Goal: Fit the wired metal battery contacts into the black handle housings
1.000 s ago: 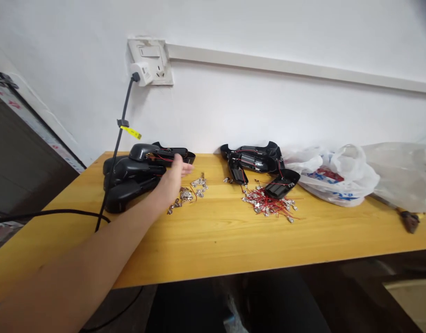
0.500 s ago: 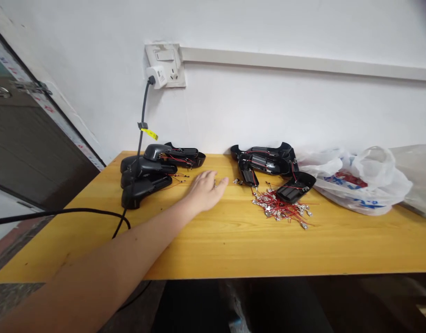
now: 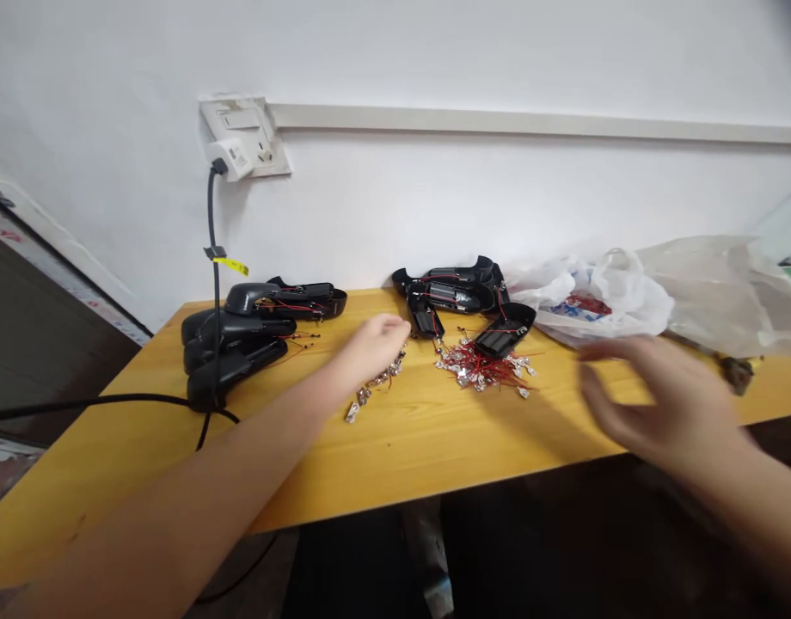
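My left hand (image 3: 381, 341) is over the middle of the wooden table, its fingers curled inward; what they hold, if anything, is hidden. Small metal contact pieces (image 3: 376, 383) lie in a line just below and beside it. My right hand (image 3: 666, 395) hovers at the right near the table's front edge, blurred, thumb and fingers apart with nothing between them. Between the hands lies a heap of red wires with metal ends (image 3: 479, 368). An open black plastic housing (image 3: 505, 334) rests on the back of that heap, and several more black housings (image 3: 456, 297) lie behind.
Several black handheld housings (image 3: 237, 344) are stacked at the table's left, a black cable (image 3: 216, 292) running down across them from a wall plug (image 3: 234, 159). A white plastic bag (image 3: 618, 314) with red contents stands at the right, beside another translucent bag (image 3: 711, 292).
My right hand has come into view from the right. My left hand has curled its fingers, and metal pieces now show beside it. The view has shifted to the right.
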`<act>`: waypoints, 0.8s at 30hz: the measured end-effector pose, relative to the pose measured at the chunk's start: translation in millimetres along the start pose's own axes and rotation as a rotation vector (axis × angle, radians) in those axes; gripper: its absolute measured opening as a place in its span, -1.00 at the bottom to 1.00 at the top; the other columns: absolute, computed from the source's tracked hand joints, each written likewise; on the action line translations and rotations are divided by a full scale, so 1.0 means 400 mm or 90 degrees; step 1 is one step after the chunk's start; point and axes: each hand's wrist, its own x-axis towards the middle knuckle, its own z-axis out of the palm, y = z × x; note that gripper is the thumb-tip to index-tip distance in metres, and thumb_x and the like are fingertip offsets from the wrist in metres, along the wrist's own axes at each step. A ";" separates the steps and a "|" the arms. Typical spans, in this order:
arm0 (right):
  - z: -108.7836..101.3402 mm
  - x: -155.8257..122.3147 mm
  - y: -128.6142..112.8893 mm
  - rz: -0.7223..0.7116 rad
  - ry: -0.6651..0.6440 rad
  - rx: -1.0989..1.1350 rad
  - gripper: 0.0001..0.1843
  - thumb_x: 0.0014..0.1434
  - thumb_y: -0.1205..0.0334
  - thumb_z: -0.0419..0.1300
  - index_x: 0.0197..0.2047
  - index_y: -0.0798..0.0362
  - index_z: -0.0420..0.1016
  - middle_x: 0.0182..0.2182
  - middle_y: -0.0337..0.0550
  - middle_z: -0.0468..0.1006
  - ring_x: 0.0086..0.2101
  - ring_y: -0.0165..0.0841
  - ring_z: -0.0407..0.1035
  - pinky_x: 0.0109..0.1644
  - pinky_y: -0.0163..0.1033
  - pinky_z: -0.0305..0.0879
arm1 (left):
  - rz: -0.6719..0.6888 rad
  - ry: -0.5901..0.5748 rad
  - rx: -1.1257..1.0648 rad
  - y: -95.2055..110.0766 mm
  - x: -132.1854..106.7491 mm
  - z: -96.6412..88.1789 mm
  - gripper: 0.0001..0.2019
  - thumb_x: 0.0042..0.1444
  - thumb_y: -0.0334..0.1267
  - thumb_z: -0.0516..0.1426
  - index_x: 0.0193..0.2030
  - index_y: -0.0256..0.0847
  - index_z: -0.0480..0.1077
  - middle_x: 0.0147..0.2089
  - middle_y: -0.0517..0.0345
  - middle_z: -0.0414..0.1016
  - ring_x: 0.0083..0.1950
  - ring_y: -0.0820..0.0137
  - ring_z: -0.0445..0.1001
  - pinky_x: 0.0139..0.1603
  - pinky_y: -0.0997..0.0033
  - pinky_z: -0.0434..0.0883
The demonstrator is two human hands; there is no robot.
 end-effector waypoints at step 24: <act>0.351 0.255 -0.117 0.158 0.052 0.474 -0.78 0.14 0.09 0.44 -0.19 0.01 0.68 -0.26 -0.09 0.68 -0.29 -0.21 0.56 -0.18 -0.03 0.58 | 0.429 0.086 0.161 0.006 -0.037 -0.087 -0.69 0.28 -0.15 0.13 0.12 -0.18 0.39 0.23 -0.06 0.40 0.26 0.22 0.40 0.38 0.22 0.31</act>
